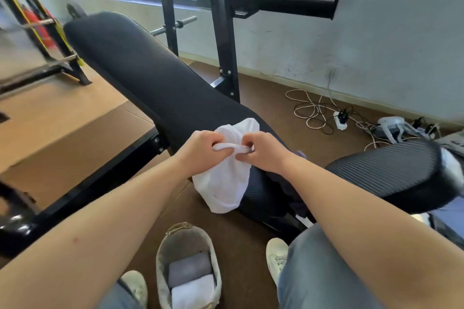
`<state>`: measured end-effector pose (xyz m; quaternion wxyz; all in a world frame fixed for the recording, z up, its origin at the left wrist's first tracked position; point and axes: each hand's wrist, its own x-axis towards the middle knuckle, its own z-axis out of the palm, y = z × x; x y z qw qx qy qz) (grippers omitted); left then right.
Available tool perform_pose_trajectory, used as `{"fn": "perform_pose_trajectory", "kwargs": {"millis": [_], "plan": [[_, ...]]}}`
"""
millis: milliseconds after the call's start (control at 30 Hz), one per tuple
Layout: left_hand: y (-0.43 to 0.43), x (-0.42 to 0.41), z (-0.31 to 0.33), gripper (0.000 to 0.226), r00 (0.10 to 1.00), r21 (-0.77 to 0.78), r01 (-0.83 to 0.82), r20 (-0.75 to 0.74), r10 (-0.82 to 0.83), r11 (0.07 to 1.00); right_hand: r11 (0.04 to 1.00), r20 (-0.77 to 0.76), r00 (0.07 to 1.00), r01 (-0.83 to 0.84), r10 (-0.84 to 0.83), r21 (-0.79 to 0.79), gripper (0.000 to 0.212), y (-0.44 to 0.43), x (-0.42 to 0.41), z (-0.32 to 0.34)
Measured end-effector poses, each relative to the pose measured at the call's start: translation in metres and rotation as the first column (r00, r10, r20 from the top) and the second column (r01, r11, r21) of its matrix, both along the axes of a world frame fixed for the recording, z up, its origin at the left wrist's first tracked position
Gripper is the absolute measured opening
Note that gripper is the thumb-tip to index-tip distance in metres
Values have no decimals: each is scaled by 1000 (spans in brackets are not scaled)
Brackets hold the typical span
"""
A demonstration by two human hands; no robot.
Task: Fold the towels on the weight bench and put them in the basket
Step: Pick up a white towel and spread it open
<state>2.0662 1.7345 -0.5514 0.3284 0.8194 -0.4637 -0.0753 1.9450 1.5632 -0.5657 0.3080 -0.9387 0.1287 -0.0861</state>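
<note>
Two hands meet over the near end of the padded black worktop [140, 68], both closed on the same white towel [226, 178]. The left hand [200, 150] has its grip shut around a rolled top edge of the cloth, fingers curled over it from the left. The right hand [261, 152] pinches the same edge from the right, its knuckles almost touching those of the left hand. Above the hands a rounded puff of the towel lies against the worktop padding; below them the rest of the cloth hangs loose, draping past the end of the pad toward the brown floor [251, 238].

Just right of the hanging towel, a dark purple cloth [296, 193] lies bunched in the gap between the long pad and the separate ribbed seat pad [391, 170], mostly hidden behind the right forearm.

On the floor between the person's white shoes stands a pale woven basket [163, 271]. Inside it lie a folded grey towel [189, 268] and, nearer the camera, a folded white towel [193, 293], side by side and touching.

Behind the worktop rises a black rack upright [223, 40], and tangled cables with a power strip [340, 119] lie on the floor by the wall.
</note>
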Motion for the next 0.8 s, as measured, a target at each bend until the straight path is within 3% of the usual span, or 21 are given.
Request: {"fn": "perform_pose_trajectory", "kwargs": {"millis": [167,300,567,700,800], "plan": [[30,4,40,41,962,-133,-233,116,249,963,998,-56,997,54,-55,-13,29,8,1,29],[54,9,62,44,881,-200,-426,129,455,882,994,-115,989,86,-94,-66,21,9,2,42],[96,36,80,37,771,-102,-618,116,626,779,989,-103,985,136,-142,-62,16,19,4,62],[109,35,94,30,737,58,-675,7,676,735,998,-75,995,65,-64,14,28,28,-2,87],[118,30,103,23,648,47,-743,-201,735,668,999,-117,993,29,-26,20,34,32,-6,102]]}}
